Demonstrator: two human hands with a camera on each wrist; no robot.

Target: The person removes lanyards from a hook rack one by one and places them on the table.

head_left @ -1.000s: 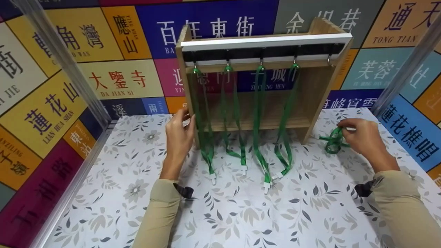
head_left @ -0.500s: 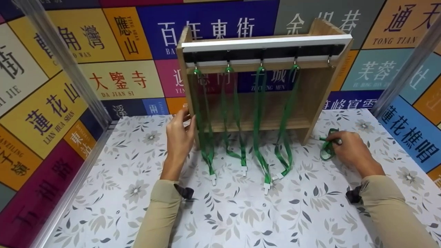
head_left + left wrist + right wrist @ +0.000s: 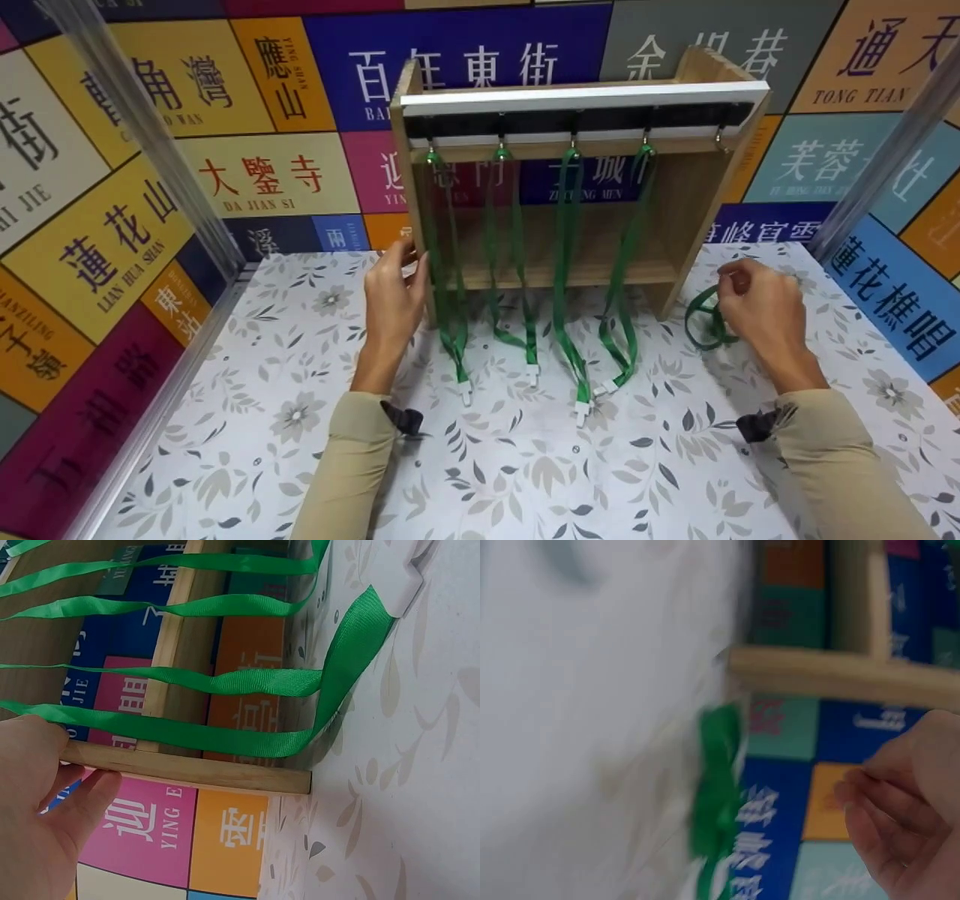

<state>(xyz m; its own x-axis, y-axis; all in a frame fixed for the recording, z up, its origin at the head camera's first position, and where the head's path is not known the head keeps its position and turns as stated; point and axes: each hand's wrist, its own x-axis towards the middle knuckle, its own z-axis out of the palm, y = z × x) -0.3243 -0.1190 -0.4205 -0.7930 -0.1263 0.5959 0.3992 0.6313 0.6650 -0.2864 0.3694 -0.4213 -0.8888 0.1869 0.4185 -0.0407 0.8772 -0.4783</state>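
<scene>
My left hand grips the left side panel of a wooden rack, thumb in front and fingers round the edge. In the left wrist view this hand holds the panel beside green straps. Several green lanyards hang from the rack's metal hooks, their white clips resting on the table. My right hand, fingers loosely curled, is over a loose green lanyard right of the rack. In the blurred right wrist view the lanyard lies apart from the hand, and nothing shows between its fingertips.
The rightmost hook carries no lanyard. A floral-patterned cloth covers the table. Behind stands a wall of coloured panels with Chinese lettering, and transparent posts rise at both sides.
My right hand has moved left, dipped to the loose lanyard, then lifted slightly. That lanyard has spread into a wider loop. My left hand has stayed on the rack.
</scene>
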